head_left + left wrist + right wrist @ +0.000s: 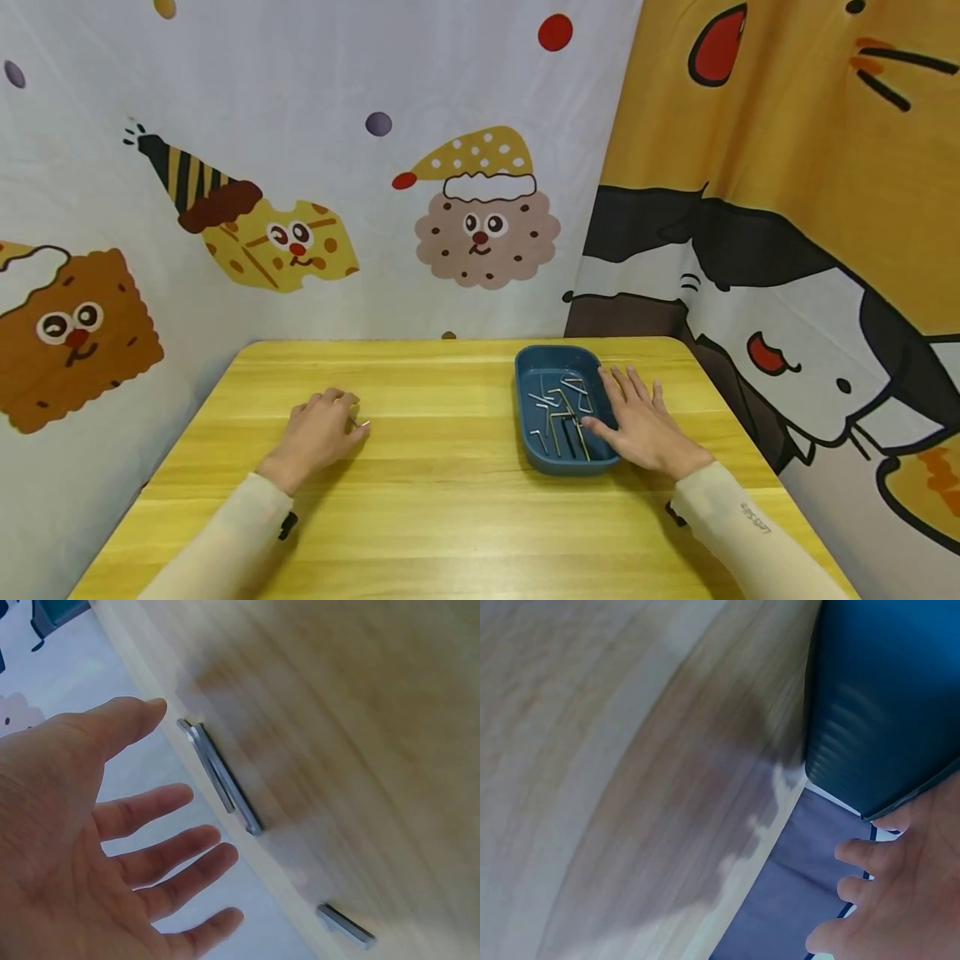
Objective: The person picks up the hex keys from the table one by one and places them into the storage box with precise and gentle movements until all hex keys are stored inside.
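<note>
My left hand [318, 432] hovers low over the left part of the table, its fingers loosely bent and the thumb apart from them. Near its fingertips lie two silver hex keys [229, 780], side by side on the wood. A third short silver hex key [347, 927] lies a little apart, below the little finger in the left wrist view. With fingers spread and straight, my right hand [643, 427] rests against the right rim of a blue plastic bin [573, 469]. Several silver, gold-toned and black hex keys [568, 438] lie loose inside it.
The yellow wood-grain table [442, 517] ends at a printed cloth backdrop [315, 108] with cartoon figures. The bin stands right of centre, near the table's back edge. Another printed cloth [810, 350] hangs along the right side.
</note>
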The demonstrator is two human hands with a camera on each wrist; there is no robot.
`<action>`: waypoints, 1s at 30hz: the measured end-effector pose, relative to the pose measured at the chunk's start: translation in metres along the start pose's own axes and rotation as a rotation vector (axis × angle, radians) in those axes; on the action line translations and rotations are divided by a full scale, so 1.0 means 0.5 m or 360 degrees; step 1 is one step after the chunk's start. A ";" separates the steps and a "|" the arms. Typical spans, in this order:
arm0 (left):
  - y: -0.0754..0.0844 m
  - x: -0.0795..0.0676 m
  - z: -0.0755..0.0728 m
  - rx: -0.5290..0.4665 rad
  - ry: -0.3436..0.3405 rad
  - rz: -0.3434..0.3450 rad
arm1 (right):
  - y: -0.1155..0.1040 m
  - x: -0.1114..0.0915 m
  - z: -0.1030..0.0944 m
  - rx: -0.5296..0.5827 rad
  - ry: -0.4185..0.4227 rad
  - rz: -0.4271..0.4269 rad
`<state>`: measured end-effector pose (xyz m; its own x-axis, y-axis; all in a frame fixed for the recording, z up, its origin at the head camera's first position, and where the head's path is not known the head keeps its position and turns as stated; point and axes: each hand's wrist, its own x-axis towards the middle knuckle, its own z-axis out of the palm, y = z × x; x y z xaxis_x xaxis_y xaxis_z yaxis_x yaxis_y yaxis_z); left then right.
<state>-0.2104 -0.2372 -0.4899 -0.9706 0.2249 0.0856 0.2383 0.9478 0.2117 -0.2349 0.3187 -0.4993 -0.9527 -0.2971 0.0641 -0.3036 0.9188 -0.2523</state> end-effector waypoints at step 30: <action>-0.005 0.006 0.008 -0.0047 -0.0013 0.0071 | -0.006 -0.006 -0.003 -0.0013 0.0016 -0.0005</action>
<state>-0.2138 -0.2378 -0.4941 -0.9592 0.2687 0.0874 0.2820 0.9298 0.2365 -0.2309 0.3172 -0.4971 -0.9517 -0.2977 0.0745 -0.3069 0.9199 -0.2441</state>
